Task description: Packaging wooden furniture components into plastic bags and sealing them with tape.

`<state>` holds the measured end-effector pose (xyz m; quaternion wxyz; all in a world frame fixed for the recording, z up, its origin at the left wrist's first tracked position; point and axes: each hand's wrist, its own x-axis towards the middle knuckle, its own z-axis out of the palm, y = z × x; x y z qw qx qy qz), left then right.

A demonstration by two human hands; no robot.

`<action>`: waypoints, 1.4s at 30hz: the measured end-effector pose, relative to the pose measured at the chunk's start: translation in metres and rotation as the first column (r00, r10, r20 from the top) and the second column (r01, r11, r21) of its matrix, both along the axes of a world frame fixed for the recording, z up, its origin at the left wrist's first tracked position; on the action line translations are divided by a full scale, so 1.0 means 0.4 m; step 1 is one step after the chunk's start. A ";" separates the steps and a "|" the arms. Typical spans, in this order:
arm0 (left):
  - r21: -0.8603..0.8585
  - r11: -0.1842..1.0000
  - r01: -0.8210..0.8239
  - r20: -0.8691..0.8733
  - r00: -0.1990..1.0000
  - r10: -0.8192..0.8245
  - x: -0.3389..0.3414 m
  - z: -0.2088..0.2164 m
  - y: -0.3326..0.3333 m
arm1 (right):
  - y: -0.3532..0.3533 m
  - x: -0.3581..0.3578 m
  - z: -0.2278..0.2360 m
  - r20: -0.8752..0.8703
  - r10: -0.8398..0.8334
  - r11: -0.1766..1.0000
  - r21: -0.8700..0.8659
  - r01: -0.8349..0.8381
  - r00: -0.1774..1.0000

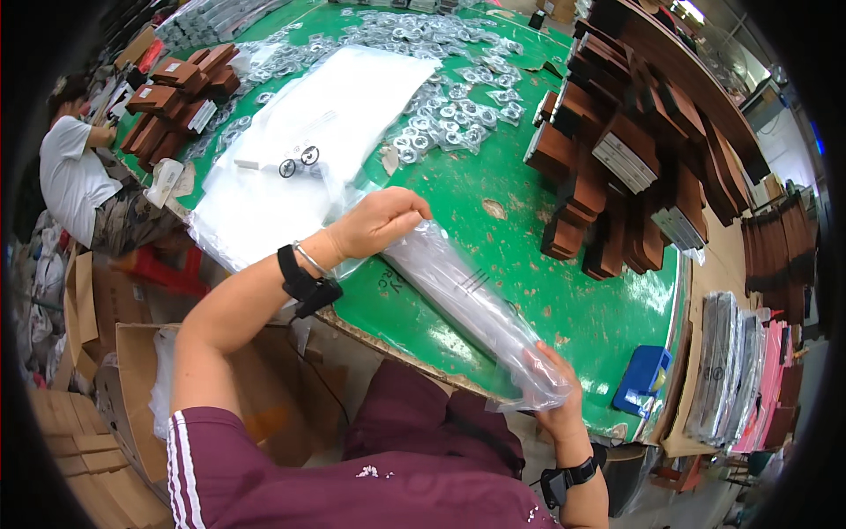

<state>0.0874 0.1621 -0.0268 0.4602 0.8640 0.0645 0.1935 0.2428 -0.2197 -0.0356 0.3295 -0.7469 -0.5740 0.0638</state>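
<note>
A long, narrow bundle in a clear plastic bag [463, 286] lies slantwise over the near edge of the green table. What is inside looks greyish and I cannot make out its kind. At its far left end my left hand [379, 222] is closed, its fingers pinching the plastic. My right hand [557, 388] wraps round the near right end, where the film is crumpled, with the thumb hidden behind the bag in part. Left of the bundle, a stack of flat clear plastic bags [282, 115] with black printing spreads over the table.
Small clear packets of ring-shaped parts [449, 119] cover the back of the table [423, 331]. Brown wooden pieces [582, 176] are piled at the right, more brown pieces [176, 97] at the far left. A blue tape dispenser [642, 379] stands near the right corner. Another person [75, 167] sits at left.
</note>
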 end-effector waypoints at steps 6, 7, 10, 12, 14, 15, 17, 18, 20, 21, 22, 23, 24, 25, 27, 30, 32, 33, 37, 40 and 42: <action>0.520 0.746 0.416 -0.263 0.909 -0.324 -0.049 0.081 0.034 | -0.003 0.010 -0.002 0.006 0.033 0.998 0.046 -0.033 0.999; 0.578 0.699 0.421 -0.301 0.906 -0.297 -0.053 0.095 0.025 | -0.003 0.012 0.002 0.019 0.039 0.999 0.025 -0.039 0.999; 0.638 0.703 0.314 -0.255 0.948 -0.193 -0.069 0.074 0.006 | -0.008 0.011 -0.008 0.028 0.028 0.999 0.035 -0.029 0.999; 0.630 0.719 0.294 -0.245 0.953 -0.175 -0.068 0.067 -0.001 | -0.002 0.008 -0.005 0.011 0.045 0.997 0.058 -0.045 0.999; 0.619 0.736 0.275 -0.238 0.958 -0.158 -0.066 0.068 -0.011 | 0.003 0.014 0.008 0.006 0.067 0.997 0.043 -0.067 0.998; 0.616 0.740 0.271 -0.225 0.960 -0.164 -0.066 0.079 -0.017 | 0.003 0.014 0.015 0.006 0.099 0.995 0.027 -0.099 0.995; 0.610 0.744 0.271 -0.215 0.961 -0.173 -0.067 0.075 -0.019 | 0.010 0.004 0.026 -0.015 0.099 0.995 0.023 -0.099 0.995; 0.630 0.733 0.257 -0.200 0.965 -0.167 -0.073 0.062 -0.013 | 0.012 0.003 0.027 -0.029 0.108 0.994 0.021 -0.107 0.994; 0.647 0.720 0.249 -0.192 0.968 -0.162 -0.077 0.041 -0.008 | 0.008 0.001 0.013 -0.040 0.103 0.994 0.037 -0.101 0.994; 0.685 0.692 0.228 -0.134 0.973 -0.187 -0.080 0.034 -0.006 | 0.007 -0.001 0.006 -0.047 0.100 0.994 0.054 -0.097 0.994; 0.720 0.664 0.202 -0.077 0.974 -0.214 -0.082 0.029 -0.005 | 0.009 0.001 0.003 -0.054 0.098 0.994 0.054 -0.095 0.994; 0.718 0.665 0.205 -0.083 0.974 -0.210 -0.083 0.029 -0.006 | 0.010 0.010 0.004 -0.052 0.108 0.992 0.065 -0.105 0.993; 0.724 0.660 0.198 -0.069 0.974 -0.216 -0.082 0.029 -0.008 | 0.012 0.017 0.004 -0.050 0.119 0.990 0.076 -0.115 0.992; 0.731 0.655 0.191 -0.054 0.973 -0.222 -0.083 0.030 -0.010 | 0.013 0.022 0.001 -0.056 0.123 0.990 0.076 -0.119 0.991; 0.735 0.647 0.203 -0.075 0.973 -0.220 -0.084 0.029 -0.009 | 0.014 0.035 -0.004 -0.015 0.151 0.985 0.087 -0.149 0.988; 0.712 0.683 0.164 -0.079 0.985 -0.155 -0.076 0.031 -0.022 | 0.017 0.045 -0.005 -0.014 0.153 0.984 0.091 -0.151 0.988; 0.682 0.724 0.105 -0.060 0.994 -0.088 -0.064 0.045 -0.039 | 0.020 0.048 -0.006 -0.031 0.156 0.984 0.088 -0.152 0.987; 0.687 0.713 0.140 -0.152 0.987 -0.048 -0.057 0.065 -0.049 | 0.020 0.052 -0.005 -0.049 0.156 0.985 0.088 -0.151 0.987; 0.710 0.645 0.283 -0.371 0.929 0.001 -0.041 0.097 -0.056 | 0.031 0.045 0.023 -0.046 0.146 0.989 0.013 -0.146 0.988; 0.720 0.622 0.306 -0.413 0.910 0.029 -0.032 0.097 -0.049 | 0.056 0.036 0.059 -0.029 0.018 0.999 -0.038 -0.019 0.999; 0.734 0.621 0.277 -0.362 0.932 0.012 -0.035 0.094 -0.049 | 0.050 0.042 0.060 -0.125 0.064 0.993 -0.094 -0.076 0.990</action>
